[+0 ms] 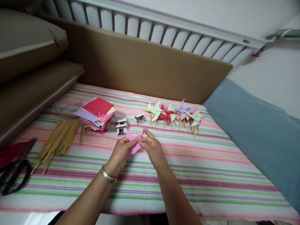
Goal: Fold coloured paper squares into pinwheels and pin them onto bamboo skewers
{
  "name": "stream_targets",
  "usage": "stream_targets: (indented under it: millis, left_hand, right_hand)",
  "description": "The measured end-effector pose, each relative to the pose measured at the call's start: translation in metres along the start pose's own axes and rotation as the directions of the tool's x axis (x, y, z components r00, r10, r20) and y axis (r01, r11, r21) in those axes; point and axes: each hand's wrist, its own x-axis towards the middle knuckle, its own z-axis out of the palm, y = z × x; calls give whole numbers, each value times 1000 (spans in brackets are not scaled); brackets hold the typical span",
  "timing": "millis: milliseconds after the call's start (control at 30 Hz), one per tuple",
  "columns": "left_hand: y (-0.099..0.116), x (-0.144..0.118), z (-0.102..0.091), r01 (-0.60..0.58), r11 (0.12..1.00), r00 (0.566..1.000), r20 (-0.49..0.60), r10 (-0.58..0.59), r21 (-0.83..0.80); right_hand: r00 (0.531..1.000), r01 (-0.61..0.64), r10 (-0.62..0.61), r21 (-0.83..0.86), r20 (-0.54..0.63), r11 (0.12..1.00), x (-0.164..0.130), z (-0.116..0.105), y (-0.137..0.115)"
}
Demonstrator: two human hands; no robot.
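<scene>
A pink paper sheet [134, 149], partly folded with its corners bent inward, is held up between both hands over the striped cloth. My left hand [120, 153] pinches it from the left, thumb near the centre. On the other side my right hand [152, 148] grips the paper at the middle with thumb and fingertips, other fingers curled behind a raised corner. Just beyond the paper stand small white open boxes, one [122, 129] with small dark pieces inside and another [139, 119] farther right. What lies right under my fingertips is hidden.
A stack of coloured paper squares [98, 109] lies left of the boxes. Wooden sticks [59, 136] and black-handled scissors [17, 170] are at the left. Several finished paper pinwheels [167, 112] lie at the back right. A brown board [145, 65] stands behind the striped cloth [211, 178].
</scene>
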Motion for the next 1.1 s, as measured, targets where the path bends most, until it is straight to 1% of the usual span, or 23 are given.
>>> stream_targets:
  millis: [167,300,433,733,867,1000,1100]
  left_hand:
    - [-1,0,0,-14,1000,1000,-20,14,18]
    - [-2,1,0,-53,997,998,-18,54,55]
    - [-2,1,0,-77,993,997,-20,79,91]
    - [-5,2,0,-41,994,998,-38,45,97]
    - [-5,2,-1,-34,995,999,-21,36,89]
    - [-3,1,-1,-4,995,1000,3,4,101]
    - [-1,0,0,-15,994,1000,-22,17,106]
  right_hand:
    - [1000,0,1,27,-20,1000,0,1,-1]
    - [1000,21,-18,125,-23,992,0,2,0]
    - [1000,-6,5,205,5,979,0,3,2]
    - [999,-28,39,308,-29,951,1,4,6]
    - [997,-63,78,354,-28,933,0,4,4]
    - [994,-76,98,364,-43,928,-1,4,1]
    - [995,-62,87,368,-52,928,0,5,1]
